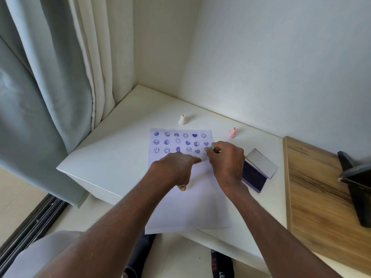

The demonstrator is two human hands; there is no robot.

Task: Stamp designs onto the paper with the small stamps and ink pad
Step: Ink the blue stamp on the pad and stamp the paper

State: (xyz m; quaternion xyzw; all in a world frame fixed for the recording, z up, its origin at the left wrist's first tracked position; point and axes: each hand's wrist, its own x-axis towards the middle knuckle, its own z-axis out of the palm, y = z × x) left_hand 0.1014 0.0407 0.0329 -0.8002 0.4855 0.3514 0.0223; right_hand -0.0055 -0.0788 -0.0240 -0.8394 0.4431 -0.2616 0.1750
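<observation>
A white sheet of paper (192,205) lies on the white table (112,157), with three rows of purple hearts and smiley faces stamped across its top. My right hand (226,163) is shut on a small teal stamp (208,149), pressed down at the right end of the third row. My left hand (176,167) lies flat on the paper just below that row, fingers pointing right. The open ink pad (254,175), dark purple with its lid tipped back, sits right of my right hand. A cream stamp (182,119) and a pink stamp (232,132) stand beyond the paper.
A wooden board (321,197) adjoins the table on the right, with a black container (357,183) on it. Grey curtains (50,87) hang at the left. White walls meet in the corner behind the table.
</observation>
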